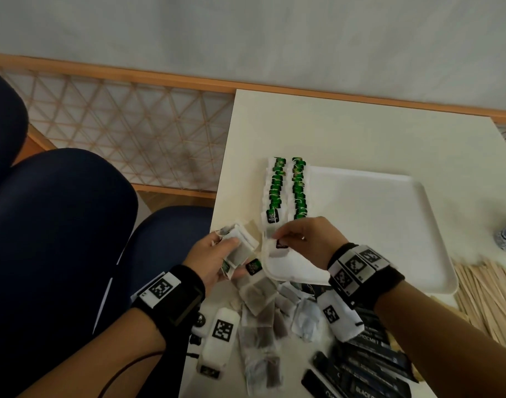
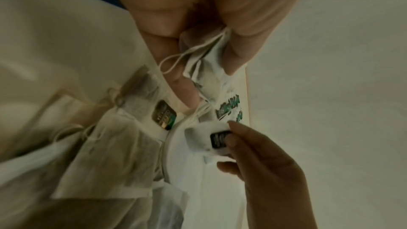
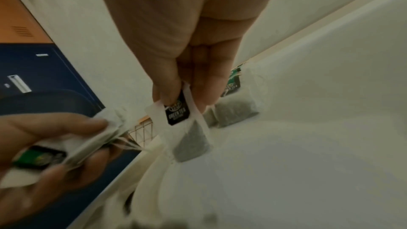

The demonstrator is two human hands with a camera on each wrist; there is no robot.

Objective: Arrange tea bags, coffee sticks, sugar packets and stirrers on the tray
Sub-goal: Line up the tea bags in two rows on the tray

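Lying mostly bare on the white table (image 1: 361,124), the white tray (image 1: 389,225) is carrying two rows of green-tagged tea bags (image 1: 286,188) along its left edge, leaving wide room to the right. Coffee sticks (image 1: 369,366), stirrers (image 1: 487,300) and loose tea bags (image 1: 260,320) are waiting off it; no sugar packets are showing. The right hand (image 1: 306,239) is pinching one tea bag (image 3: 187,128) over the tray's near-left corner, while the left hand (image 1: 217,257) is gripping a small stack (image 1: 240,242).

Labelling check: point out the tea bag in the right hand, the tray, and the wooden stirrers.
tea bag (image 3: 191,144): right wrist view, on its dark filled pouch.
tray (image 1: 389,225): head view, on its bare white floor.
wooden stirrers (image 1: 487,294): head view, mid-pile, right of the tray.
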